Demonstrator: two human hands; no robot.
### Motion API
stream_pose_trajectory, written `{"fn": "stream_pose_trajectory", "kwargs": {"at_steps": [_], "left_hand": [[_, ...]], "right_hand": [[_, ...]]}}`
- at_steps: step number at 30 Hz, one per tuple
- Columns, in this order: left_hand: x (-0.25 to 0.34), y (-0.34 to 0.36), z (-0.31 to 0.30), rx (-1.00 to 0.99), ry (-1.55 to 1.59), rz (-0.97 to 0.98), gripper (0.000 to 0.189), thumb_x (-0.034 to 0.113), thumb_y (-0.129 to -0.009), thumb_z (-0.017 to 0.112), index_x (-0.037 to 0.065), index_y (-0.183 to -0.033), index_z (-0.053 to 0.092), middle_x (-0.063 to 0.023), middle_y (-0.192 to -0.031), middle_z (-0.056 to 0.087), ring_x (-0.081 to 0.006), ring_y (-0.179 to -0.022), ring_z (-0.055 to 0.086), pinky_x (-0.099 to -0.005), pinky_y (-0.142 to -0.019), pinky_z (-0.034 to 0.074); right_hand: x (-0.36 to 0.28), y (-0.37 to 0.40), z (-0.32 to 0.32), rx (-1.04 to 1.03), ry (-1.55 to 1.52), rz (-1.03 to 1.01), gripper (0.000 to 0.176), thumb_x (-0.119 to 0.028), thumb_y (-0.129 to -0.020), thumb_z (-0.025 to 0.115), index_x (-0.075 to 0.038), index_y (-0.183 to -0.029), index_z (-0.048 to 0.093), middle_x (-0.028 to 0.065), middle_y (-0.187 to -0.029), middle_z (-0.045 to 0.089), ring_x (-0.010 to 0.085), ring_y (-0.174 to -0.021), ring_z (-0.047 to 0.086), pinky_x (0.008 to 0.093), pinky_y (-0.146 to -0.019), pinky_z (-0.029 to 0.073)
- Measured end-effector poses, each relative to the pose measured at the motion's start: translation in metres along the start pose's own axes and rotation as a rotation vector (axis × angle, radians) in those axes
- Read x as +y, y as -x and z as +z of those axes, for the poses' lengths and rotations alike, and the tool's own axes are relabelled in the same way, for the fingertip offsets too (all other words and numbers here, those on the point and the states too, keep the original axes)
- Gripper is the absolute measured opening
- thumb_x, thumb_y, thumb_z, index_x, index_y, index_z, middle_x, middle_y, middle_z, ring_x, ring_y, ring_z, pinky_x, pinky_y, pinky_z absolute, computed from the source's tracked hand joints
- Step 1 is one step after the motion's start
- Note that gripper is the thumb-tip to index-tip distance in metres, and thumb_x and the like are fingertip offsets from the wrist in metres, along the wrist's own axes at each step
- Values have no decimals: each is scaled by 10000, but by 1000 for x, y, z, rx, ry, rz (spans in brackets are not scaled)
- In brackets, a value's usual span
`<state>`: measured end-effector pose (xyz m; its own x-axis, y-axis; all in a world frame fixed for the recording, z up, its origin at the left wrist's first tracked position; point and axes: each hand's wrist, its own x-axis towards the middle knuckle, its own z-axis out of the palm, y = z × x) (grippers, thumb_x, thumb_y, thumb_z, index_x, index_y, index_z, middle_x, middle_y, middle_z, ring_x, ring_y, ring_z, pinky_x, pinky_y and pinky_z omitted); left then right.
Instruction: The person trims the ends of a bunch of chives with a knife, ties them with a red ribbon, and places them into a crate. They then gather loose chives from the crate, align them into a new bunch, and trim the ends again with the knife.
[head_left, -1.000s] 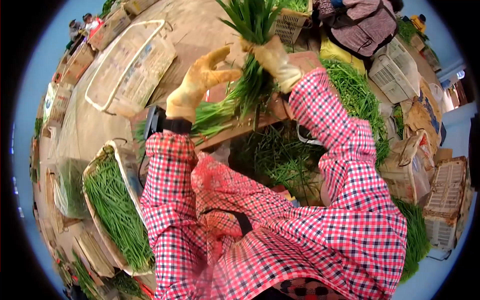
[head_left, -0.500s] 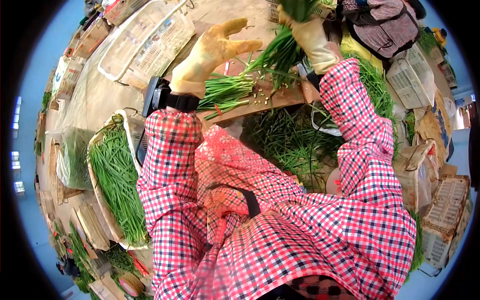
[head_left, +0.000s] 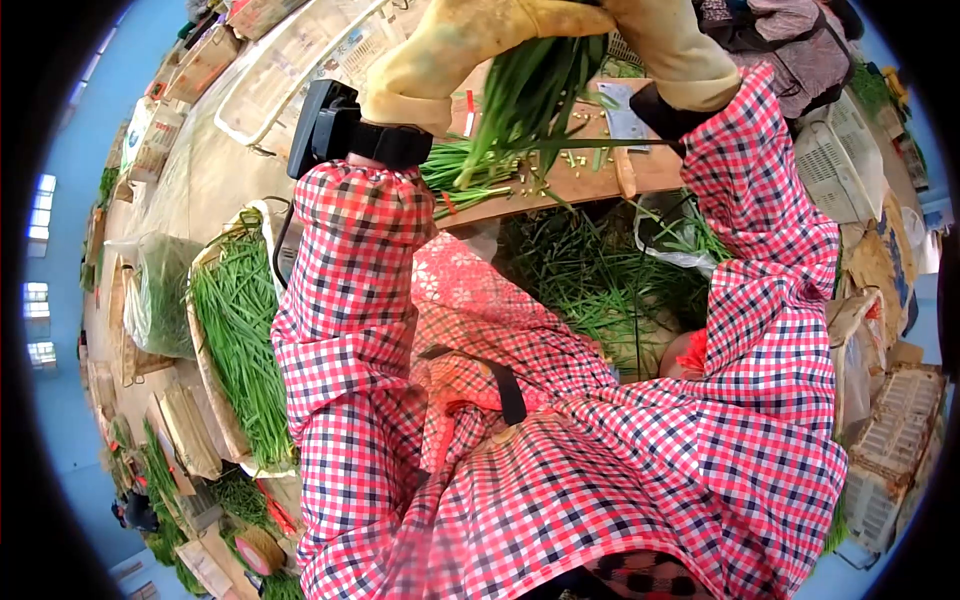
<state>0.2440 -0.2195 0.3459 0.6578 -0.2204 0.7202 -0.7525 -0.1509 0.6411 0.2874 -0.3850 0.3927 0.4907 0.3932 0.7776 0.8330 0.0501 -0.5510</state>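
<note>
Both hands wear yellowish gloves at the top edge. My left hand (head_left: 480, 35) is closed on a bunch of long green stalks (head_left: 540, 95), which hangs down from it over the board. My right hand (head_left: 680, 50) is just right of the bunch, its fingers cut off by the frame edge. On the wooden board (head_left: 580, 190) lies a second bunch of stalks (head_left: 460, 172) with a red band near it, among small cut pieces. A knife (head_left: 625, 172) rests there too, wooden handle toward me and wide metal blade away.
A basket of green stalks (head_left: 240, 340) stands at the left, with a plastic bag (head_left: 165, 295) beyond it. Loose greens (head_left: 590, 265) lie below the board. Crates (head_left: 835, 165) stand at the right, near a person's patterned clothing (head_left: 780, 50).
My left hand has gone from open with spread fingers to closed on the bunch, moving up and right. My right hand has moved up and right. The knife has come into view.
</note>
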Motion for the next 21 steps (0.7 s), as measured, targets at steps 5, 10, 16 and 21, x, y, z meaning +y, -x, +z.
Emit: {"fn": "stream_pose_trajectory", "kwargs": {"at_steps": [5, 10, 16, 21], "left_hand": [[-2, 11, -24, 60, -51, -81, 479, 246, -916, 642, -9, -1303, 519, -119, -1159, 602, -199, -1045, 578, -323, -902, 480], [-10, 5, -25, 62, -75, -45, 434, 292, -943, 605, -10, -1253, 577, -96, -1075, 639, -178, -962, 605, -302, -838, 500], [-11, 14, -37, 231, 200, -189, 449, 377, -982, 543, -10, -1182, 650, -75, -958, 681, -152, -846, 632, -282, -754, 519], [1, 1, -41, 614, 437, -495, 272, 256, -922, 647, 43, -755, 620, -75, -672, 632, -195, -590, 604, -316, -567, 518]], "right_hand": [[-21, -16, 15, -222, 35, -36, 430, -306, -854, 747, -31, -1164, 634, 116, -969, 709, 215, -831, 672, 329, -778, 569], [-27, -15, 12, -269, 191, 27, 503, -413, -899, 674, -37, -1223, 600, 185, -1059, 678, 254, -873, 668, 387, -803, 563], [-56, 93, 14, -239, 306, -91, 334, -40, -905, 611, -52, -1239, 618, 113, -1218, 658, 207, -891, 692, 279, -777, 550], [-12, 166, 57, -451, 907, -254, 497, -130, -838, 634, -99, -1326, 546, 80, -1233, 622, 188, -712, 636, 284, -627, 509]]}}
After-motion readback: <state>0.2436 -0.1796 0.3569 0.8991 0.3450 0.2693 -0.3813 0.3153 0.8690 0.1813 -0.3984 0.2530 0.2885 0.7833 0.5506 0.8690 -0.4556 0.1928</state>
